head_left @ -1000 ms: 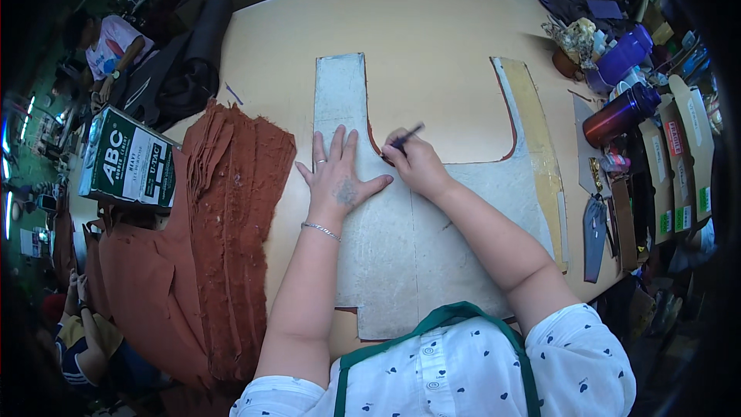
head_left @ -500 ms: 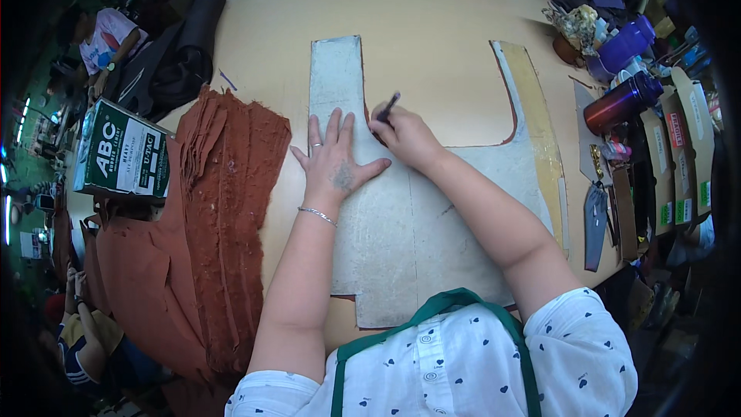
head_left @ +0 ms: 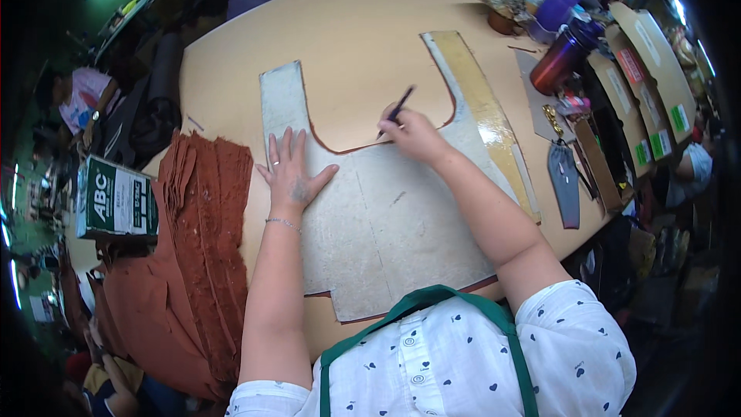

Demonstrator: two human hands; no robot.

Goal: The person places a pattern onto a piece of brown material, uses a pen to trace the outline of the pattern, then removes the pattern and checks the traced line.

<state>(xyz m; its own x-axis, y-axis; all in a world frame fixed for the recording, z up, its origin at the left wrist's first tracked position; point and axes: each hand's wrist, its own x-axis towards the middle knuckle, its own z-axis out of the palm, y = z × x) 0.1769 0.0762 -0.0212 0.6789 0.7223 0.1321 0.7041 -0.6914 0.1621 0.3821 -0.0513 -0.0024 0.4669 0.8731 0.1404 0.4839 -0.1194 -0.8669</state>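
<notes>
Head view, left hand: we see it (head_left: 292, 174) flat, fingers spread, on the template's left side.
Right hand: we see it (head_left: 413, 135) closed round the pen (head_left: 397, 112), tip low by the cutout's bottom edge; contact, we can't tell.
Template: grey (head_left: 347, 239), flat on the table (head_left: 347, 38), between the forearms and beyond the apron.
Brown sheet: under the template, only slim rims showing (head_left: 483, 283).
Slip risk: we judge the template could turn on the sheet, since the only flat palm is far left and the right arm of the template looks unpressed.
Pen risk: the tip could skid off the edge, likeliest at the curved corners; cause, tilt or a hard push.
Apron risk: the green apron (head_left: 432, 295) is close to the near edge; leaning in could nudge both layers.
Stack risk: the brown stack (head_left: 204, 208) sits beside the left forearm; an elbow swing could drag it.
</notes>
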